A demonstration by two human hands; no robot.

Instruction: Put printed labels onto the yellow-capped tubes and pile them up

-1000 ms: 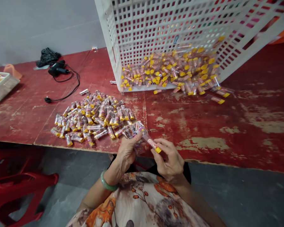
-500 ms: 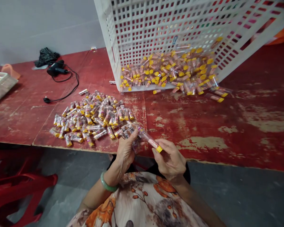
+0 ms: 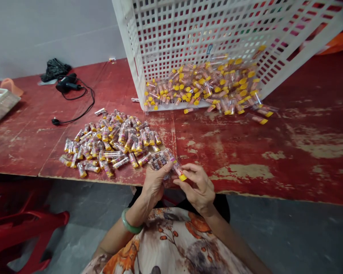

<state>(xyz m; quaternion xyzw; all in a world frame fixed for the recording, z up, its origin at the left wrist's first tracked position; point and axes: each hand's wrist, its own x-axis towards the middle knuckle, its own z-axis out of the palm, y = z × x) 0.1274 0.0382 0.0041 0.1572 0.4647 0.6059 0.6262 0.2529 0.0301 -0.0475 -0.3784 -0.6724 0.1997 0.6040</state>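
Note:
Above the table's front edge, my left hand [image 3: 154,180] is closed on a bunch of small printed pieces [image 3: 159,159], its thumb pressed over them. My right hand [image 3: 198,186] pinches the yellow-capped end of a small clear tube [image 3: 177,167] between thumb and fingers. The tube's far end meets the printed pieces by my left thumb; whether it is inside a sleeve I cannot tell. Just beyond my left hand lies a pile of short clear tubes with yellow caps [image 3: 108,140] and printed wraps. My left palm and lower fingers are hidden.
A white plastic crate [image 3: 128,45] rests on its side, many yellow-capped tubes [image 3: 205,85] spilling from its mouth onto the red table [image 3: 303,160]. Back left are a black device with a cord [image 3: 70,83], a black plastic bag [image 3: 55,69] and another white crate [image 3: 7,104]. Red stools [image 3: 20,224] stand below.
My right hand has moved left toward my left hand with the tube, and less of the tube's length shows between them. The printed pieces are more visible. The piles look unchanged.

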